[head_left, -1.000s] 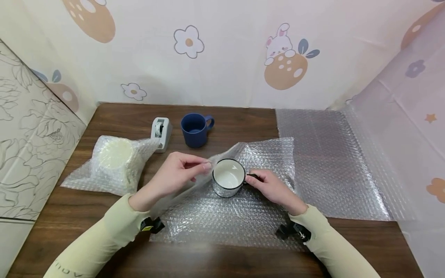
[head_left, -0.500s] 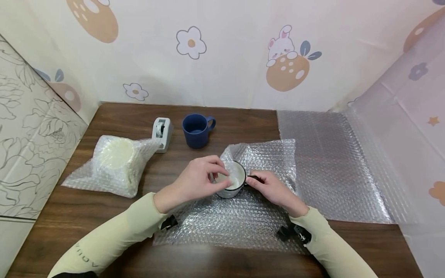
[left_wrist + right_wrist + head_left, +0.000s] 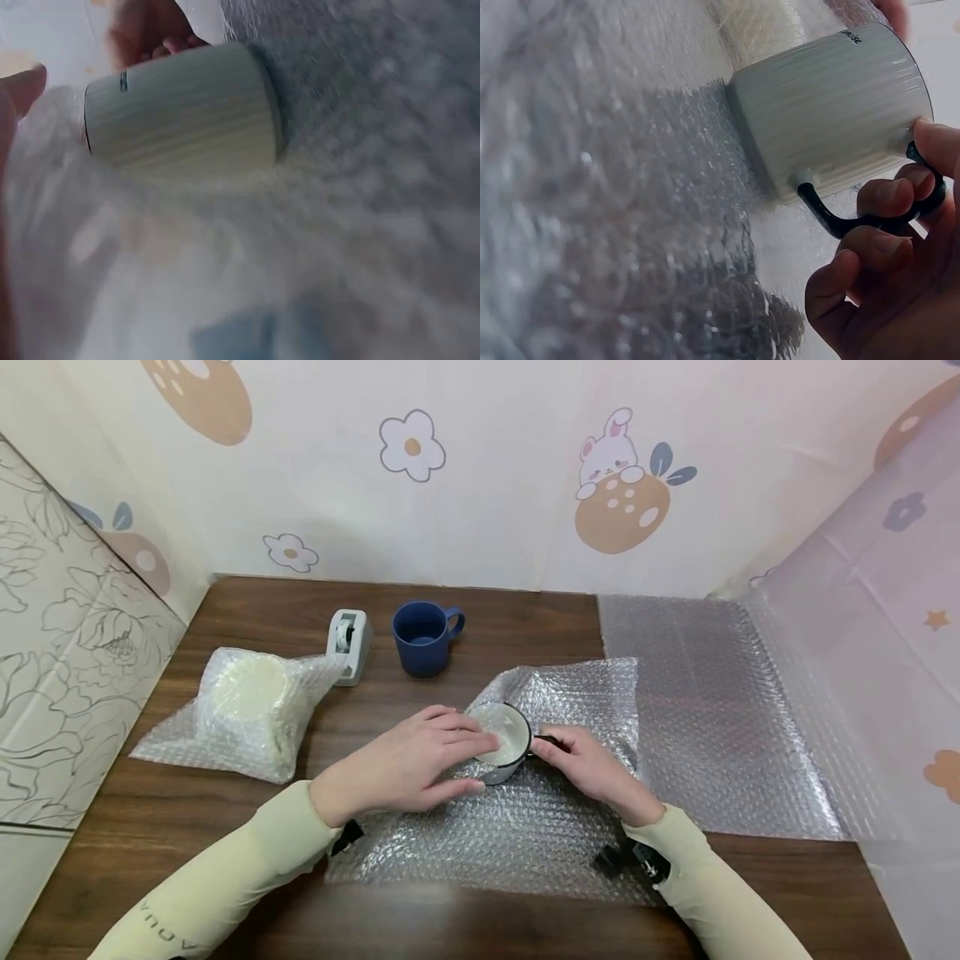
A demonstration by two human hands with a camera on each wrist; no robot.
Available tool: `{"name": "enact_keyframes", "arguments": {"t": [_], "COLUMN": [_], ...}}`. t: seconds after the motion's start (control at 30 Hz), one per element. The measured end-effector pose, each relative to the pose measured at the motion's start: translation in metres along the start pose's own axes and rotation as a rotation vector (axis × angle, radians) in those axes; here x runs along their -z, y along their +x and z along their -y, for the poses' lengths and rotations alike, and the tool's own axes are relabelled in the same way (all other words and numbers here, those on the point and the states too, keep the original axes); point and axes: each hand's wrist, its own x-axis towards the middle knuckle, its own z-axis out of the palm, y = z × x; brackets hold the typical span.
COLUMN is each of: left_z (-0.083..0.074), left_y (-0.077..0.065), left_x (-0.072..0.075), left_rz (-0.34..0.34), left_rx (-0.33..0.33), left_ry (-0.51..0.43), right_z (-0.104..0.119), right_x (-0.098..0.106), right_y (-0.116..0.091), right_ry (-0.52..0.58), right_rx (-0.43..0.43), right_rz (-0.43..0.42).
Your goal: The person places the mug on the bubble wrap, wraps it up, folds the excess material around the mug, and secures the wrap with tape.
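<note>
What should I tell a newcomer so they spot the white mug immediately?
On the brown wooden table, find the bubble wrap sheet nearest the middle. The white mug stands on it. Unlike the all-blue mug farther back, it has a black handle.

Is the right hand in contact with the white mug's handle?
Touching. The right wrist view shows the right hand curled round the black handle of the white mug.

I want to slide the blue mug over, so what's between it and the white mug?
The head view shows bare table, then the edge of the bubble wrap, between the blue mug and white mug.
</note>
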Motion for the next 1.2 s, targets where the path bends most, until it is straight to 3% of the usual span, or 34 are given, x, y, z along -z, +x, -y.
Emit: {"name": "enact_keyframes", "arguments": {"t": [0.2,0.3,0.43,0.67,0.87,1.03,1.13,1.2], "left_z": [0.010,0.015,0.019,0.020,0.025,0.027,0.027,0.027], "left_y": [-0.003,-0.002,-0.002,-0.002,-0.002,-0.003,-0.004,-0.004], "left_x": [0.007,0.011,0.019,0.032,0.024,0.013,0.009,0.007], "left_rz": [0.089,0.105,0.127,0.233,0.161,0.080,0.051,0.036], "left_rx": [0.032,-0.003,-0.077,-0.069,-0.104,-0.131,-0.143,-0.143], "left_ry": [-0.135,-0.183,-0.198,-0.203,-0.127,-0.069,-0.071,-0.073], "right_z": [0.000,0.000,0.002,0.003,0.003,0.008,0.010,0.010], "right_x": [0.002,0.003,0.005,0.012,0.012,0.019,0.037,0.053], "right_y": [0.001,0.002,0.003,0.004,0.005,0.003,-0.002,-0.005], "right_ry": [0.005,-0.008,-0.035,-0.096,-0.091,-0.150,-0.162,-0.178], "right_rx": [0.010,0.028,0.032,0.001,-0.007,0.011,-0.005,-0.023], "right_rz": [-0.012,-0.011,0.016,0.037,0.040,0.007,-0.079,-0.195]}}
